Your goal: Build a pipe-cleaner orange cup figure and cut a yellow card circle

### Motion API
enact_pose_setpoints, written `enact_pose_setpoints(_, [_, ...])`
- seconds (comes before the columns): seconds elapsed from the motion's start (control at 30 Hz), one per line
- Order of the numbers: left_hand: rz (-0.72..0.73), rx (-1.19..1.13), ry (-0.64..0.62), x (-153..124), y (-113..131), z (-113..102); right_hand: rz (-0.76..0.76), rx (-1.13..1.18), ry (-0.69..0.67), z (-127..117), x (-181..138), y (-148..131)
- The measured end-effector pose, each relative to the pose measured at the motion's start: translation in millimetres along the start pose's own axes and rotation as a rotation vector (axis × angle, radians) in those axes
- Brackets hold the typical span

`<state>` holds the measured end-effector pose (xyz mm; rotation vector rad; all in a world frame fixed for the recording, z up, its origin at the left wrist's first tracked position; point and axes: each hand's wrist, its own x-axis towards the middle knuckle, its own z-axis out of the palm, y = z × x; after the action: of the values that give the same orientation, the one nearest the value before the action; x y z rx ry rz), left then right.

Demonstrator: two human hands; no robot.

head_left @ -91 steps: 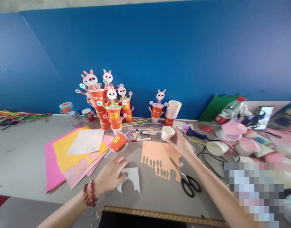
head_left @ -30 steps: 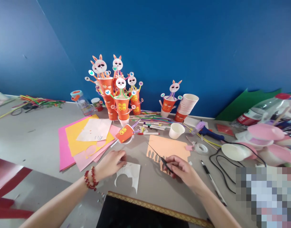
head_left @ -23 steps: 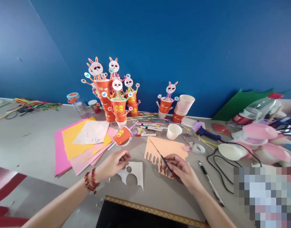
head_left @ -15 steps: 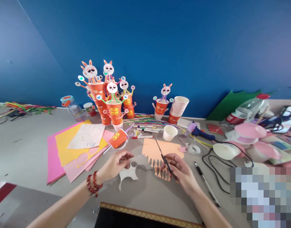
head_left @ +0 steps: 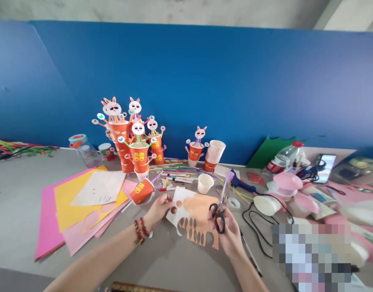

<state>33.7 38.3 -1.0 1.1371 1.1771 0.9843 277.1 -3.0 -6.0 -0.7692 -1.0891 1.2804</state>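
My left hand [head_left: 159, 211] pinches the left edge of a white paper sheet [head_left: 171, 215] with round holes cut out of it. Beneath and beside that sheet is an orange paper [head_left: 206, 200] with rows of leaf-shaped cutouts along its lower part. In my right hand [head_left: 227, 231] is a pair of black-handled scissors [head_left: 218, 217], held by the handles with the blades pointing up and away, above the orange paper's right side. A white paper cup [head_left: 205, 183] stands behind the papers. To the left, a red paper cup [head_left: 142, 191] lies on its side.
Red cups with rabbit faces [head_left: 139, 156] stand stacked at the back left. A cup stack [head_left: 216, 154] is further right. Colored sheets [head_left: 61, 211] lie left. A blue glue gun [head_left: 242, 183], its black cord [head_left: 259, 227], a tape roll [head_left: 233, 203] and a pen [head_left: 251, 255] lie right.
The view has tilted up and shifted right. My left hand has brought the white sheet over the orange paper's left part. The scissors have turned from pointing up-left to pointing up-right.
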Motion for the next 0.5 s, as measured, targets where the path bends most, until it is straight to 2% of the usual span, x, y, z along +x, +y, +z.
enact_pose_setpoints(0.2, [0.207, 0.038, 0.259, 64, 24, 8, -0.015, -0.043, -0.058, -1, 2, 6])
enact_pose_setpoints(0.3, [0.255, 0.088, 0.318, 87, 26, 16, -0.028, -0.067, -0.050, -3, 4, 7])
enact_pose_setpoints(0.4, [0.307, 0.172, 0.295, 91, 19, 25, -0.044, -0.079, -0.051, -4, 4, 7])
enact_pose_setpoints(0.5, [0.387, 0.282, 0.254, 77, 14, 30, -0.040, -0.103, -0.069, -2, 4, 6])
